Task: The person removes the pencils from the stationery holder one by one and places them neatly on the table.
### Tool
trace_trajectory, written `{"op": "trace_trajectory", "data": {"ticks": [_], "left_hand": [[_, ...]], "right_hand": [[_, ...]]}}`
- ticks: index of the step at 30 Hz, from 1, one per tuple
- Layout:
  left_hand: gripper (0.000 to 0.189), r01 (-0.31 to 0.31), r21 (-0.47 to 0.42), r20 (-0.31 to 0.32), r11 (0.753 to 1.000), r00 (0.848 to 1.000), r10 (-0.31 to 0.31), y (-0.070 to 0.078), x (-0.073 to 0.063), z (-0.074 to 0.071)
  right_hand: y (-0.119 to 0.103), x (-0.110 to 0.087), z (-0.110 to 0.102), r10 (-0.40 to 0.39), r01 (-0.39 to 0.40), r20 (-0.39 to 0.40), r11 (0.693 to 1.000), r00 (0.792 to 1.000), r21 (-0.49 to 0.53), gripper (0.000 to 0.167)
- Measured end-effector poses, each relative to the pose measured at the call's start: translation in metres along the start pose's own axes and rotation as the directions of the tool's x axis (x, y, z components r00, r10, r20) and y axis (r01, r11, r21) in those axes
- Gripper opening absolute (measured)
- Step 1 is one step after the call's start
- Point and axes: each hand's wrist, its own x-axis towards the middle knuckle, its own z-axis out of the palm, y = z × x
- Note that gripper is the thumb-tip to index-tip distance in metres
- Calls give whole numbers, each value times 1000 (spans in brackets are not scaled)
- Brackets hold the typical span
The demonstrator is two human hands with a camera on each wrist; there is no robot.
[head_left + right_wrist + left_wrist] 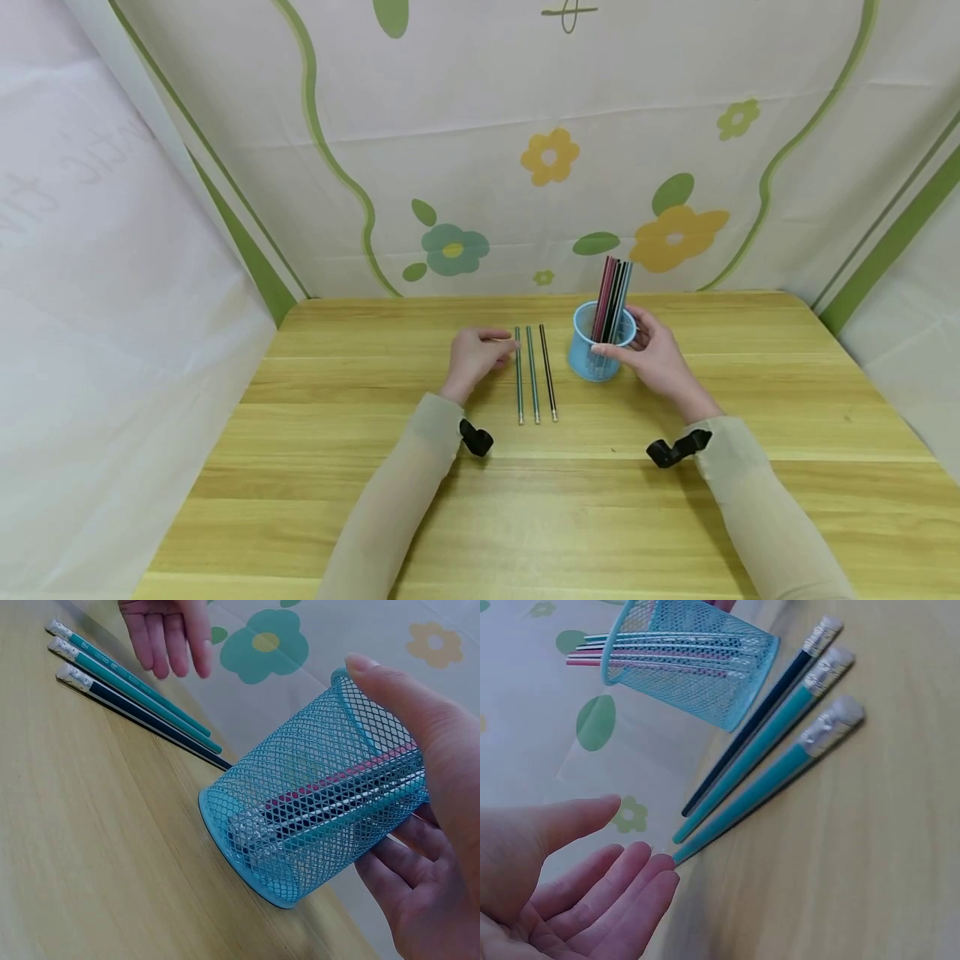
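My right hand holds a light-blue mesh pencil cup on the table, thumb at the rim and fingers round the far side. Inside stands a bundle of pencils in pink, black and pale blue, leaning right. Left of the cup lie two green pencils and a black pencil, roughly parallel, eraser ends toward me. Beside the leftmost green one is my left hand, its fingers extended and relaxed. The left wrist view shows nothing between that thumb and fingers, which are near the pencils' far ends.
The wooden table runs back to a pale curtain printed with flowers and leaves. More fabric hangs at the left and right sides. Each wrist carries a small black camera mount.
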Motion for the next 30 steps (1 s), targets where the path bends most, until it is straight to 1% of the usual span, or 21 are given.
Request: {"op": "trace_trajectory", "data": {"ticks": [6, 10, 15, 18, 20, 25, 30], "left_hand": [[36, -35, 2, 13, 999, 999, 35, 12, -1, -1], [35, -68, -10, 22, 998, 997, 68, 22, -1, 1], [31, -122, 1, 19, 992, 992, 122, 36, 1, 5], [30, -149, 21, 16, 989, 989, 149, 44, 3, 8], [31, -161, 19, 21, 987, 987, 161, 48, 4, 11], [31, -173, -2, 33, 985, 984, 173, 53, 7, 17], [32, -166, -12, 21, 986, 986, 166, 54, 8, 22]], "right_hand": [[0, 0, 0, 5, -5, 0, 1000, 1000, -2, 82], [-2, 0, 0, 3, -3, 1, 1000, 1000, 0, 82], [-3, -1, 1, 0, 0, 3, 1000, 1000, 3, 81], [-2, 0, 1, -1, 1, 2, 1000, 1000, 6, 80], [-2, 0, 1, 1, -1, 1, 1000, 1000, 8, 81], [-3, 1, 0, 21, -21, -4, 1000, 1000, 9, 83], [-3, 1, 0, 29, -29, -10, 1000, 1000, 6, 85]]}}
